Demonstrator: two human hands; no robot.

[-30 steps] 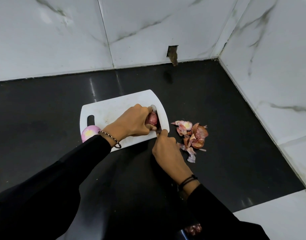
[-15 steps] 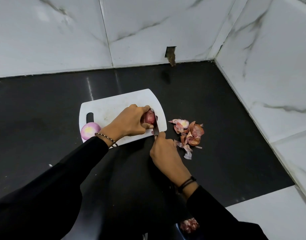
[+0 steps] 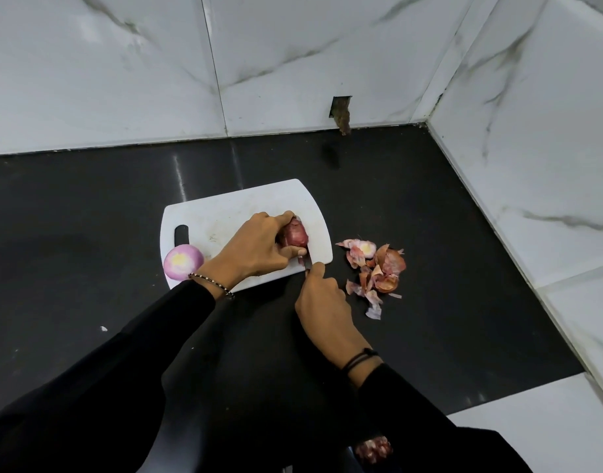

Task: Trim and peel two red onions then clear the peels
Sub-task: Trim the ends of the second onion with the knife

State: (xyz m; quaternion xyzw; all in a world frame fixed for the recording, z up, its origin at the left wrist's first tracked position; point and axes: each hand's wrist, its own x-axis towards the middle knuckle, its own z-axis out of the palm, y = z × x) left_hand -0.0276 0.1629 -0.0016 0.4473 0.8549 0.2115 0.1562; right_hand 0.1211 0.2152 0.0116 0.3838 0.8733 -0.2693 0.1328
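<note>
Fingers [image 3: 282,218] of the left hand [image 3: 259,249] curled round a dark-red unpeeled onion [image 3: 296,233] on a white plastic cutting board [image 3: 225,209]; the right hand [image 3: 322,297], knuckles up, gripped a thin knife [image 3: 306,265].

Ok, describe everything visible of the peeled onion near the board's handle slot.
The peeled onion is round and smooth, pale pink-purple, with a yellowish-white trimmed end facing up. No dry skin shows on it. It sits at the near left corner of the white cutting board, just below the handle slot. No hand holds it; the left sleeve passes close beside it.
</note>
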